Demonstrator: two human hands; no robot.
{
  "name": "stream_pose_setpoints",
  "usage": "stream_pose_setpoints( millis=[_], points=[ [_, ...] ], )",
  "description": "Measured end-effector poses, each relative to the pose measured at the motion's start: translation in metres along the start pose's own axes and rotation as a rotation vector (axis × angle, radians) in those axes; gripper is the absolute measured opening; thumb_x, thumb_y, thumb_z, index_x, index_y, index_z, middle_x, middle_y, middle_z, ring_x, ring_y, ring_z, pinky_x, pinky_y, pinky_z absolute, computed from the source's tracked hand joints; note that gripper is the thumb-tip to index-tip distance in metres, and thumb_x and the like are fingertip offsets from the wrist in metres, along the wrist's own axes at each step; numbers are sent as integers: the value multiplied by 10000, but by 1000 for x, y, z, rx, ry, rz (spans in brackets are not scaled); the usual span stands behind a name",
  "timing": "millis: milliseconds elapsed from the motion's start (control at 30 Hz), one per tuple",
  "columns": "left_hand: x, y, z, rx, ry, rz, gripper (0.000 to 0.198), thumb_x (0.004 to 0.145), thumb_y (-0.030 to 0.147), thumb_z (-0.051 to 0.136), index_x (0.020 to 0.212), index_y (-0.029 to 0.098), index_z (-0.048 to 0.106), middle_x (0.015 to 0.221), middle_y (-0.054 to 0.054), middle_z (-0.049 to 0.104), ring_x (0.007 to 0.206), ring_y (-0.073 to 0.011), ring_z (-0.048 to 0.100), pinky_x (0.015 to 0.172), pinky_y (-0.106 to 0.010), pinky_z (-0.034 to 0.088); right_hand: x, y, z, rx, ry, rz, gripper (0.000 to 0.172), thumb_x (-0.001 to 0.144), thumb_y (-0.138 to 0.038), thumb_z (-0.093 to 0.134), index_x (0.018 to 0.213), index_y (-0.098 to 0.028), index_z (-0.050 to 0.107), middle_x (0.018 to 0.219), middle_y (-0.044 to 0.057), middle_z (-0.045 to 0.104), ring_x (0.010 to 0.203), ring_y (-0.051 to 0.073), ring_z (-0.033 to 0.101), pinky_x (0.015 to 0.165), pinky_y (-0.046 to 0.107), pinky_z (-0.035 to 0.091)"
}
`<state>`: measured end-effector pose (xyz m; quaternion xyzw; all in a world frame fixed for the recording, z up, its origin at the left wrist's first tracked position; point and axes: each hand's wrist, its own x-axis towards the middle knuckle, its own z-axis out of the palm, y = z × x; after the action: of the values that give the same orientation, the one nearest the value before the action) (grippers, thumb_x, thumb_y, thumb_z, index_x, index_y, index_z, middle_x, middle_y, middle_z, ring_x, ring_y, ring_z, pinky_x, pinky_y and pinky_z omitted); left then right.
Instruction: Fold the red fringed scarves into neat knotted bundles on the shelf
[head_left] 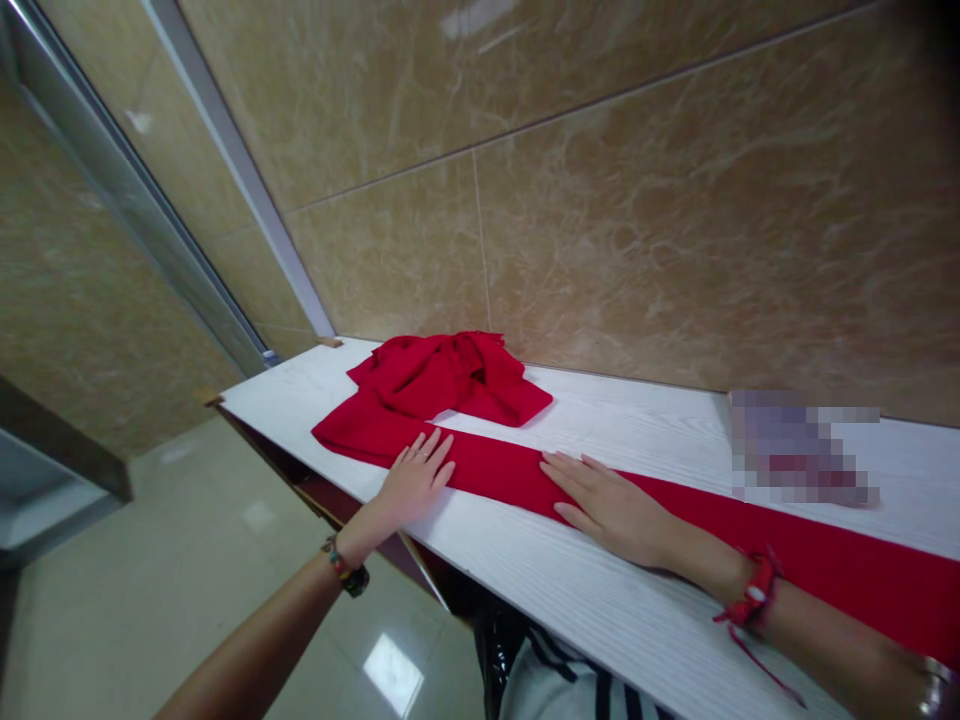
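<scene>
1. Marbled wall (600, 230) at the back.
2. White table (637, 420) below it.
3. Red cloth (495, 470) along the table, bunched at its left end.
4. Blurred object (795, 440) near the cloth, identity unclear.
5. Left hand (418, 478) and right hand (607, 505), flattened on the cloth.

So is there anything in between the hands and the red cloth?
No, nothing that I can see. The left hand and the right hand both rest right on the flat stretch of red cloth. Its bunched-up part lies farther back, toward the wall, so it isn't in between.
</scene>
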<state>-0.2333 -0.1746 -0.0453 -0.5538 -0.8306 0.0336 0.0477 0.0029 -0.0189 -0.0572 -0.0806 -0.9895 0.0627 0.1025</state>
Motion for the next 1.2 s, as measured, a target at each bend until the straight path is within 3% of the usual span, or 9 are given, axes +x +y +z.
stream_pose_setpoints(
  millis=[167,300,433,533,667,800,933,1100,1200],
  points=[
    [-13,-77,14,45,-22,-357,540,890,428,226,1367,176,236,1437,-90,195,1304,-292,176,1011,-508,211,0,2,5,4,-33,22,532,889,-420,274,1332,-129,330,1388,84,307,1279,199,267,1055,420,238],
    [-19,-106,10,66,-27,-439,502,895,404,227,1350,198,279,1418,-72,258,1287,-314,221,972,-588,217,1,4,8,31,-19,27,532,881,-430,297,1330,-149,339,1383,77,324,1277,202,273,1058,424,233],
    [-16,-106,-1,190,126,-163,388,875,257,349,1234,164,462,1253,-114,499,1158,-251,441,956,-452,339,13,-4,2,61,1,20,498,863,-392,363,1285,-133,416,1355,102,374,1257,221,315,1050,437,244],
    [-7,-105,-11,240,94,170,388,829,115,397,1199,175,495,1159,-98,567,1008,-187,553,875,-321,423,36,-26,-6,83,52,-34,456,840,-318,428,1241,-107,469,1306,125,441,1219,221,374,1034,397,285],
    [3,-118,-20,334,36,364,423,789,37,417,1168,195,518,1106,-72,602,971,-174,572,843,-289,435,76,-64,-8,83,38,-121,352,822,-221,455,1137,-98,554,1181,128,552,1104,209,486,932,325,395],
    [6,-138,-15,374,74,376,486,776,-10,378,1185,220,505,1121,-51,595,963,-153,574,815,-259,444,105,-84,-2,-31,-9,-150,234,827,-166,443,981,-121,613,1013,112,622,972,209,547,813,308,436],
    [7,-150,-6,406,133,325,424,793,29,390,1152,200,538,1080,-66,606,927,-157,580,793,-259,455,112,-86,6,-129,-11,-148,182,834,-136,439,890,-117,611,895,103,636,846,209,577,716,299,450],
    [9,-154,-2,386,189,282,333,810,78,412,1082,172,579,965,-64,619,885,-142,570,777,-234,454,111,-83,13,-147,24,-144,198,845,-100,411,913,-112,597,893,100,640,809,202,596,680,291,468],
    [10,-153,-2,377,192,246,327,802,91,422,1080,161,579,977,-76,602,923,-156,548,820,-250,438,110,-84,13,-178,35,-160,271,837,-57,395,1055,-78,556,953,134,634,826,213,603,670,298,482]
  ],
)
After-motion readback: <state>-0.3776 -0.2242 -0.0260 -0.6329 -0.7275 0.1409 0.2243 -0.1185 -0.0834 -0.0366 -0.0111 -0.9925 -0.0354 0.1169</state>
